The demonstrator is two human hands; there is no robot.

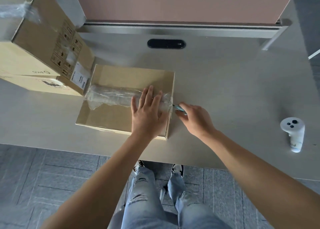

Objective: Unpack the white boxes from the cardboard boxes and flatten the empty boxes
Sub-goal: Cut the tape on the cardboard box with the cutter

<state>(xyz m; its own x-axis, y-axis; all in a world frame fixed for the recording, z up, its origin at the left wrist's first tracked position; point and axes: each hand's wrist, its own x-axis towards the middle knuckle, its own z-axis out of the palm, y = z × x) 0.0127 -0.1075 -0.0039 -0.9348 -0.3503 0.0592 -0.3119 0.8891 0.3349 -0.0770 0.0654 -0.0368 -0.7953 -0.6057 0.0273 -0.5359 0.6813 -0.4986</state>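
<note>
Left hand flat, fingers spread on taped cardboard box, right hand gripping teal cutter at box's right edge, counter

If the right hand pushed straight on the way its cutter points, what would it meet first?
The right hand aims its small cutter leftward at the right end of the taped cardboard box. It would probably meet the clear tape at that edge first, then the left hand pressing on top.
</note>
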